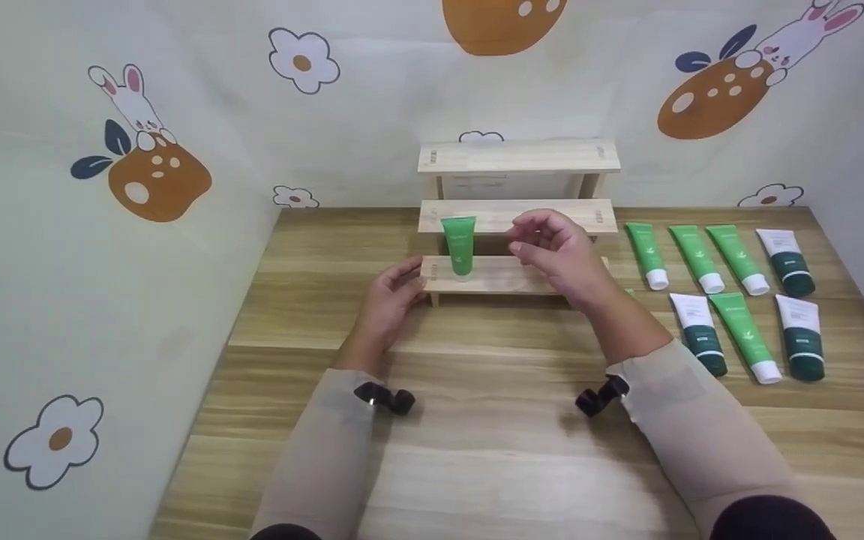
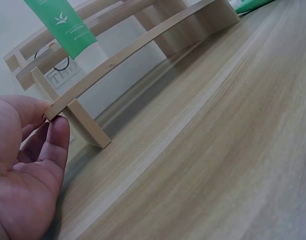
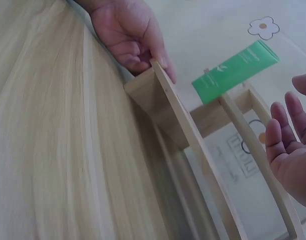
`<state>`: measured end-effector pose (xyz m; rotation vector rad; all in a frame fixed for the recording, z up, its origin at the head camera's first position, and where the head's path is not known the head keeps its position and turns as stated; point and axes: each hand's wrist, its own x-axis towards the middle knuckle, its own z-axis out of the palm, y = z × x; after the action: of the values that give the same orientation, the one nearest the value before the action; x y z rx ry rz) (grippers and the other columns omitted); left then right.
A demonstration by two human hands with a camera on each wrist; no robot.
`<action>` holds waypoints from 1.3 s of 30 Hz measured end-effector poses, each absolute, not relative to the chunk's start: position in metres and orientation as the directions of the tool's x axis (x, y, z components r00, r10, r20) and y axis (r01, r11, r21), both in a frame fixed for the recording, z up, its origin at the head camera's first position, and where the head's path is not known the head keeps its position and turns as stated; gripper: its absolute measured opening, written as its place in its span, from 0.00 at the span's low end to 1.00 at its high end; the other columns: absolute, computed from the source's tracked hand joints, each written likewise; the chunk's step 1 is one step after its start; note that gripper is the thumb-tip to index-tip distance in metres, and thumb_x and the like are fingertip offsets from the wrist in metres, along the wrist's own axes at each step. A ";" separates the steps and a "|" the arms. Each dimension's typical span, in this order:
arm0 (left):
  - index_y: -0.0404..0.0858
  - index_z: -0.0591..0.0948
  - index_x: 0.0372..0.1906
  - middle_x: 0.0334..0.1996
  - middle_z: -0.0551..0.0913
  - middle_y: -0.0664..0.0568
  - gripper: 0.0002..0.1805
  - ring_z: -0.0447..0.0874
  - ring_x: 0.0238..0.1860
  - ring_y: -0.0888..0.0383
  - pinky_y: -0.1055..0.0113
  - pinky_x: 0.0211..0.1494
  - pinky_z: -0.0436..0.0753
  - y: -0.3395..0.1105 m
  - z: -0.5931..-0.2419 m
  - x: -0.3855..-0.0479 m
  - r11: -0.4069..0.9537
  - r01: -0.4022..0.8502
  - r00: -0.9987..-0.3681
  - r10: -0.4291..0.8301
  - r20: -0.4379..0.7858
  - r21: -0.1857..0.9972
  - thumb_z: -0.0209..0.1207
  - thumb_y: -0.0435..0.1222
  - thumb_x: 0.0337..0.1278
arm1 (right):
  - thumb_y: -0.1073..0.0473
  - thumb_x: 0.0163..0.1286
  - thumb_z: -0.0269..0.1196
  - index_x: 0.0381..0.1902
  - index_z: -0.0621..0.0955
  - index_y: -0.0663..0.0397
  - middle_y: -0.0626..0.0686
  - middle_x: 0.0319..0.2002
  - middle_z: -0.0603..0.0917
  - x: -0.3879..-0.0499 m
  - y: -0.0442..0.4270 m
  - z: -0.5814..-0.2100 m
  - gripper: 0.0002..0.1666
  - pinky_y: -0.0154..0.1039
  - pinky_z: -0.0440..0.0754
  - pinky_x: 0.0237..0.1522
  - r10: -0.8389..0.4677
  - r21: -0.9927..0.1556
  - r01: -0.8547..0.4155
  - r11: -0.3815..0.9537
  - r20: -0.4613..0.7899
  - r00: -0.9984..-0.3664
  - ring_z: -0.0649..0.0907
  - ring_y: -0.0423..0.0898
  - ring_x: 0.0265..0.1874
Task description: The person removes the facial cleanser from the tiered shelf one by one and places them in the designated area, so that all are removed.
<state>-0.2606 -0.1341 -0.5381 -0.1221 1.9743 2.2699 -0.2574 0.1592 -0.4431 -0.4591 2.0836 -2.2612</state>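
Note:
A three-tier wooden step rack (image 1: 522,281) stands on the table. On the left part of its lowest step, a green squeeze tube (image 1: 460,244) stands upright on its white cap (image 2: 90,57). My left hand (image 1: 391,304) is at the left end of that step, and in the left wrist view its thumb and fingers pinch the board's corner. My right hand (image 1: 563,259) hovers over the right part of the lowest step, apart from the tube. In the right wrist view its fingers (image 3: 293,120) are spread and loosely bent, with nothing between them.
Right of the rack lie several green tubes with white caps (image 1: 736,259) and several white-and-dark-green tubes (image 1: 799,337), in two rough rows. Another green tube is mostly hidden behind my right forearm. A patterned backdrop (image 1: 372,135) rises behind the table (image 1: 312,322).

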 end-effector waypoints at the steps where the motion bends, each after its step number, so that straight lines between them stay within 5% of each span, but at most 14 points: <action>1: 0.36 0.78 0.72 0.71 0.80 0.43 0.25 0.85 0.63 0.52 0.66 0.61 0.89 -0.134 -0.539 -0.260 -0.137 -0.147 -0.989 0.046 -0.142 0.980 0.61 0.28 0.74 | 0.73 0.69 0.68 0.56 0.80 0.66 0.56 0.50 0.88 -0.258 0.155 -0.442 0.18 0.33 0.88 0.48 -0.226 -0.979 -0.178 -0.096 0.195 -0.954 0.86 0.46 0.48; 8: 0.35 0.79 0.71 0.70 0.81 0.42 0.24 0.85 0.59 0.56 0.69 0.56 0.89 -0.135 -0.540 -0.259 -0.161 -0.121 -0.992 0.042 -0.116 0.979 0.63 0.28 0.73 | 0.71 0.71 0.69 0.64 0.79 0.65 0.64 0.61 0.83 -0.268 0.132 -0.438 0.24 0.38 0.88 0.61 -0.273 -0.981 -0.187 -0.056 0.195 -0.942 0.84 0.57 0.61; 18: 0.36 0.79 0.71 0.70 0.81 0.42 0.24 0.85 0.58 0.55 0.68 0.56 0.89 -0.135 -0.538 -0.259 -0.145 -0.133 -0.991 0.042 -0.128 0.981 0.63 0.28 0.73 | 0.68 0.72 0.69 0.61 0.83 0.62 0.49 0.53 0.88 -0.275 0.111 -0.436 0.21 0.36 0.89 0.56 -0.299 -0.979 -0.203 -0.026 0.201 -0.933 0.86 0.48 0.55; 30: 0.38 0.79 0.72 0.71 0.81 0.44 0.25 0.85 0.61 0.54 0.67 0.60 0.89 -0.136 -0.537 -0.260 -0.114 -0.146 -0.989 0.036 -0.142 0.983 0.63 0.29 0.73 | 0.70 0.72 0.68 0.56 0.84 0.56 0.49 0.51 0.87 -0.273 0.111 -0.439 0.17 0.35 0.89 0.55 -0.235 -0.979 -0.203 0.020 0.193 -0.953 0.85 0.46 0.53; 39: 0.32 0.78 0.71 0.70 0.80 0.38 0.25 0.86 0.54 0.58 0.69 0.54 0.89 -0.134 -0.540 -0.260 -0.172 -0.123 -0.992 0.041 -0.117 0.977 0.62 0.26 0.73 | 0.72 0.71 0.67 0.62 0.80 0.64 0.47 0.47 0.86 -0.269 0.141 -0.441 0.22 0.32 0.89 0.52 -0.185 -0.976 -0.215 0.040 0.204 -0.961 0.84 0.45 0.50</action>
<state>-0.2605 -0.1337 -0.5399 -0.0971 1.9491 2.3240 -0.2693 0.1407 -0.4412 -0.4385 2.2810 -2.1485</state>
